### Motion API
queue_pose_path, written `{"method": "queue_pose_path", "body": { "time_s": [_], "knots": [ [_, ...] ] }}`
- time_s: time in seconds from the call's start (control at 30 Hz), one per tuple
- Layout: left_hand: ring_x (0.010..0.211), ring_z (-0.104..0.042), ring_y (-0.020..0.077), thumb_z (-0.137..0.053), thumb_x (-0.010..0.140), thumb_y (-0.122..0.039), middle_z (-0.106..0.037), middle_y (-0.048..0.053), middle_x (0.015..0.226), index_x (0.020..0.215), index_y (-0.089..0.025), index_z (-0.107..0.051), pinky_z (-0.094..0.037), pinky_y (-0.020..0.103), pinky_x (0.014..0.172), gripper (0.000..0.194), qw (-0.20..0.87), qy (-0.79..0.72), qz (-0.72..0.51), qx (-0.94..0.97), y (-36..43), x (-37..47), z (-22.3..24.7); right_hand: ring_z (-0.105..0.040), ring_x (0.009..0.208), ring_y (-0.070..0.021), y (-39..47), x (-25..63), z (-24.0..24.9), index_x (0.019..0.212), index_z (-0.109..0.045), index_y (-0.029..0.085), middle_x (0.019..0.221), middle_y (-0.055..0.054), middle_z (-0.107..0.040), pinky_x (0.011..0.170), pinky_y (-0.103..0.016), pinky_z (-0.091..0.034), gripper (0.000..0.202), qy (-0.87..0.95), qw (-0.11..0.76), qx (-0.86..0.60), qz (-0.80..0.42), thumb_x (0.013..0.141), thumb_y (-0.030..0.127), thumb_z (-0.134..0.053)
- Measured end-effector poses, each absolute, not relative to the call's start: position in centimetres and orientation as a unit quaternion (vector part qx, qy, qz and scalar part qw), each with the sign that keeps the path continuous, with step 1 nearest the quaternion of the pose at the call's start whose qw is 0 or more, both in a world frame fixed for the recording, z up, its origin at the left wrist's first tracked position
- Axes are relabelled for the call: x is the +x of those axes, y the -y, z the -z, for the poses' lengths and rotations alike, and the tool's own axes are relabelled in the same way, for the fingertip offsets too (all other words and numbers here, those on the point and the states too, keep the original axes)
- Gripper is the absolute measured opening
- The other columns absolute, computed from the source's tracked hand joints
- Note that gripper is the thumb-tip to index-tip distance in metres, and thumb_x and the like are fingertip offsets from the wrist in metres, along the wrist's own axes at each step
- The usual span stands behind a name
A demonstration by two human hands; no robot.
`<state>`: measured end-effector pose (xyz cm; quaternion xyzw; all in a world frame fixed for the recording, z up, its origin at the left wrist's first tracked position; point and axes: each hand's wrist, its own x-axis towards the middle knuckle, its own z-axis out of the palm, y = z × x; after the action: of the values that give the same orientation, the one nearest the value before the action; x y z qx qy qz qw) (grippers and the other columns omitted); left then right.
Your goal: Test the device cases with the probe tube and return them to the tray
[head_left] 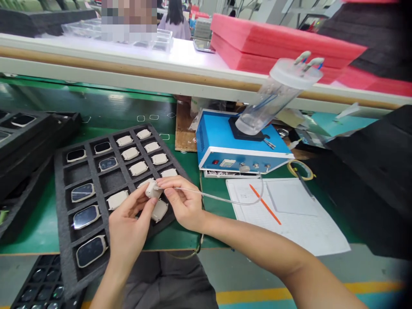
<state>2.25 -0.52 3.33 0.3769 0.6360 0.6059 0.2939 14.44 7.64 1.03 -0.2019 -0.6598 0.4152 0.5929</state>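
Note:
Over the near right part of a dark foam tray (66, 249), my left hand (130, 219) pinches a small cream-coloured watch case (152, 189) between thumb and fingers. My right hand (185, 201) is closed round the end of a thin clear tube (225, 200), with its tip at the case. The tube curves back to the front of a blue box-shaped device (238, 148). In the tray's compartments lie several cream cases (138, 168) and, on the left side, several watch pieces with dark screens (85, 216).
A clear cylinder (267, 103) stands tilted in view on the device. Papers (296, 214) with an orange stick (265, 204) and a tape roll (301, 170) lie right. Red foam blocks (277, 43) sit on the shelf. More dark trays (25, 159) are left. People are beyond.

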Motion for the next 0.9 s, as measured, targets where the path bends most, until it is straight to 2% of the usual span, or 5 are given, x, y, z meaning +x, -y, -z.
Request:
{"method": "queue_pose_path", "body": {
  "time_s": [0.3, 0.9],
  "knots": [
    [0.09, -0.081, 0.0236, -0.088, 0.076, -0.038, -0.083, 0.01, 0.11, 0.122, -0.015, -0.079, -0.068, 0.029, 0.079, 0.052, 0.284, -0.642, -0.606, 0.374, 0.36, 2.22, -3.49, -0.078, 0.103, -0.0226, -7.75, 14.43, -1.03, 0.1, -0.074, 0.024, 0.105, -0.01, -0.08, 0.094, -0.042, -0.065, 0.014, 0.65, 0.605, -0.181, -0.422, 0.103, 0.026, -0.061],
    [0.087, -0.08, 0.0207, -0.087, 0.076, -0.038, -0.083, 0.009, 0.108, 0.122, -0.015, -0.079, -0.067, 0.025, 0.076, 0.052, 0.281, -0.642, -0.604, 0.379, 0.45, 2.06, -3.4, -0.078, 0.103, -0.0217, -7.82, 14.39, -1.04, 0.101, -0.075, 0.024, 0.105, -0.009, -0.08, 0.094, -0.041, -0.065, 0.013, 0.652, 0.608, -0.178, -0.416, 0.102, 0.025, -0.062]
  ]
}}
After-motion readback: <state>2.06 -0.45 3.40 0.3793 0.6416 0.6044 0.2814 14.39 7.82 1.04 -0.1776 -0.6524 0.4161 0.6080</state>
